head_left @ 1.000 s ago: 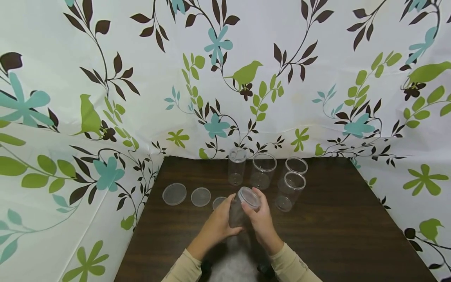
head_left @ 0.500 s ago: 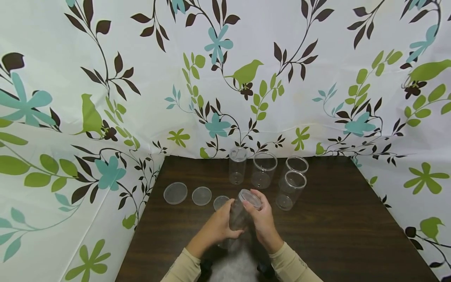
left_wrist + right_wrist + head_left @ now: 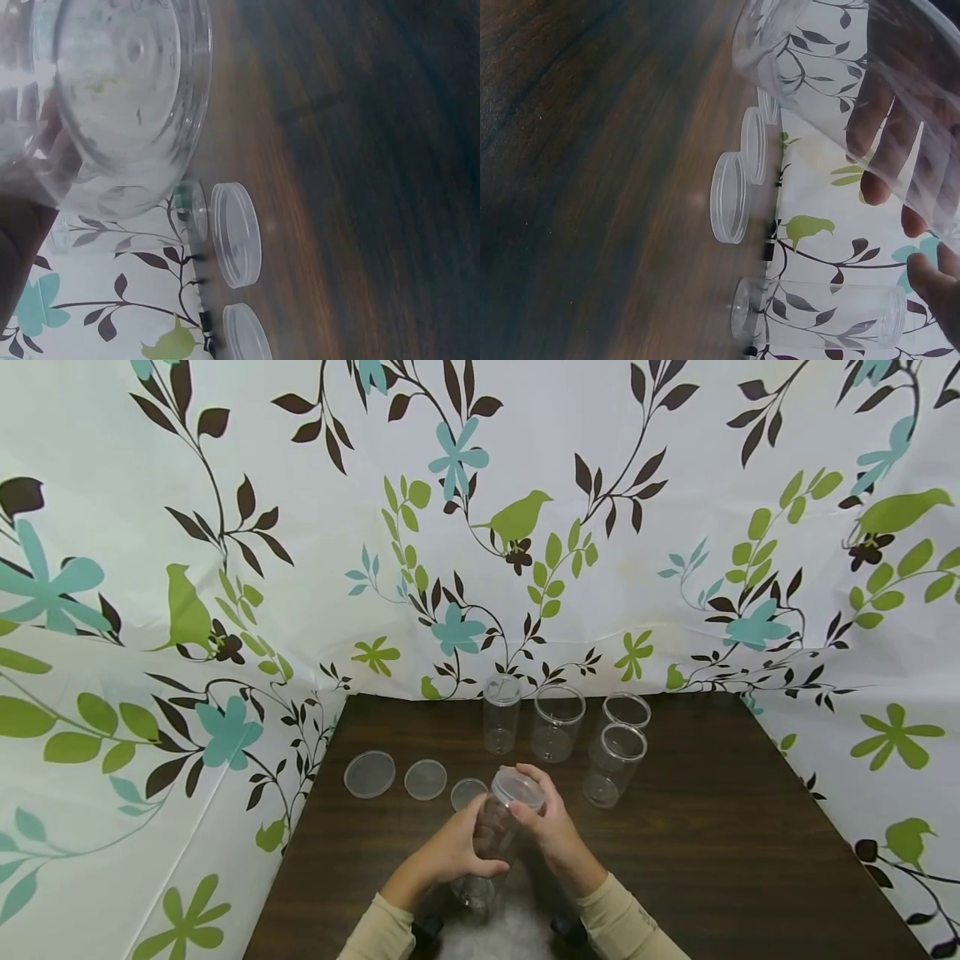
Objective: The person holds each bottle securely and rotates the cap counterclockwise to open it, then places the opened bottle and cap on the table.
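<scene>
Near side, centre: the person's left hand grips a clear jar, tilted above the dark table; right hand holds the lid at its top. Beyond, leftward, three loose discs lie in a row. Farther, centre to right, four upright containers. Farthest: leaf-patterned curtain.

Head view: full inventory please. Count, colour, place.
held jar: 1, clear, tilted between both hands
lid: 1, clear, at the held jar's top
standing jars: 4, clear, beyond the hands
loose lids: 3, clear, row on table's left
table: 1, dark brown, under everything
patterned sheet: white with green, teal, brown; behind and beside table
pale patch: 1, whitish, bottom centre, unclear
dark shapes: 2, black, near wrists, unclear
sleeves: 2, cream, bottom
left hand: 1, gripping jar
right hand: 1, holding lid
</scene>
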Demonstrator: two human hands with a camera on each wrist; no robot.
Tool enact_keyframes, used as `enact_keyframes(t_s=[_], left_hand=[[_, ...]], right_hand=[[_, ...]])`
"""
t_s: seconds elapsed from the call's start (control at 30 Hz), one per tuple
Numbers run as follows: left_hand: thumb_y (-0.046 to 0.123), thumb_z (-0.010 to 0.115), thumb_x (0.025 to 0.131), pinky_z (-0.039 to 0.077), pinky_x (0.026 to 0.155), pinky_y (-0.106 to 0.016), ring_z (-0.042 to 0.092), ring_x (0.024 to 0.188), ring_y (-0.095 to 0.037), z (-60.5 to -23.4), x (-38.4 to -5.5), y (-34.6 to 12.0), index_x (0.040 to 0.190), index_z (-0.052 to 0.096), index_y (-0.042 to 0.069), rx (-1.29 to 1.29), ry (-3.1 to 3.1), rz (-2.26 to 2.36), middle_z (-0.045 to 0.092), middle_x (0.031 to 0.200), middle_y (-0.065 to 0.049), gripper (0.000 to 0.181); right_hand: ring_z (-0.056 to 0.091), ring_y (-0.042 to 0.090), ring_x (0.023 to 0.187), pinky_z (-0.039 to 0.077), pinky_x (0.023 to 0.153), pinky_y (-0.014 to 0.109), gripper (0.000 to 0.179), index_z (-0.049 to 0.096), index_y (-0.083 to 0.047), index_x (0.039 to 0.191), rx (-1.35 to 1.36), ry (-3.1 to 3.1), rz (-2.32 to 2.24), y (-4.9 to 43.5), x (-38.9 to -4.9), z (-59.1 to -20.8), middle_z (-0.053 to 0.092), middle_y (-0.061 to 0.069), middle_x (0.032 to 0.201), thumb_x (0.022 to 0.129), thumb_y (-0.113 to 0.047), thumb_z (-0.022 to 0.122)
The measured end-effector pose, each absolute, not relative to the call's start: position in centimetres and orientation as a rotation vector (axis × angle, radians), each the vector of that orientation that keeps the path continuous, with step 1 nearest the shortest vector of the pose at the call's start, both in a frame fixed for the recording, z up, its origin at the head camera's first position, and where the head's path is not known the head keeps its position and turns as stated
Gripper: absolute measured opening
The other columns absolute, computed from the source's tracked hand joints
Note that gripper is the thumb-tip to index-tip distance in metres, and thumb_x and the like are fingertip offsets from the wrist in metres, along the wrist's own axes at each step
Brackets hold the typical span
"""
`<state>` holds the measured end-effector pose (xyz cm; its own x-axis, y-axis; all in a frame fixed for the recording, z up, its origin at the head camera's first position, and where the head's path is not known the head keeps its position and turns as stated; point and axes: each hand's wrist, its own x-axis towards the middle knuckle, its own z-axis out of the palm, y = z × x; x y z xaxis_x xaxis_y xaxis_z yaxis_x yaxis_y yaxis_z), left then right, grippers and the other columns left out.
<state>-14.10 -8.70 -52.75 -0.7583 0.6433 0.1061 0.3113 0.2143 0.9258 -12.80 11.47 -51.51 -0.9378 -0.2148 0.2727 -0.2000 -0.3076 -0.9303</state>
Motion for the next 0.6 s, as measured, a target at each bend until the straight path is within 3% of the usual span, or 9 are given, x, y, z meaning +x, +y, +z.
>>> enact_keyframes(t_s=[0.1,0.27,0.4,0.6], left_hand=[[0.016,0.090,0.076,0.054,0.093,-0.030,0.065,0.111,-0.021,-52.7,-14.1,-8.7,0.144,0.038,0.004,0.896,2.249,1.554,0.059,0.131,-0.014,0.087],[0.015,0.091,0.074,0.053,0.095,-0.034,0.065,0.110,-0.023,-52.7,-14.3,-8.7,0.145,0.037,0.000,0.882,2.407,1.514,0.060,0.130,-0.010,0.090],[0.015,0.091,0.073,0.052,0.097,-0.039,0.065,0.110,-0.024,-52.8,-14.3,-8.8,0.145,0.036,-0.003,0.854,2.477,1.521,0.061,0.128,-0.010,0.093],[0.015,0.092,0.072,0.052,0.097,-0.043,0.064,0.111,-0.027,-52.9,-14.1,-8.9,0.145,0.036,-0.003,0.847,2.530,1.519,0.061,0.128,-0.012,0.094]], right_hand=[[0.054,0.015,0.127,0.046,0.100,0.025,0.056,0.029,0.008,0.140,-0.583,1.818,-2.512,11.4,-12.8,-51.6,0.044,0.022,0.151,0.096,0.000,0.062],[0.050,0.009,0.128,0.043,0.101,0.021,0.065,0.026,0.009,0.143,-0.452,1.893,-2.549,11.1,-12.6,-51.7,0.034,0.027,0.151,0.093,-0.001,0.065],[0.049,0.008,0.128,0.042,0.102,0.019,0.071,0.024,0.012,0.145,-0.400,1.949,-2.573,10.7,-12.3,-51.5,0.034,0.026,0.148,0.092,-0.003,0.068],[0.054,0.010,0.118,0.047,0.096,0.020,0.064,0.030,0.009,0.142,-0.368,2.030,-2.570,10.3,-12.0,-51.4,0.041,0.029,0.139,0.091,-0.002,0.069]])
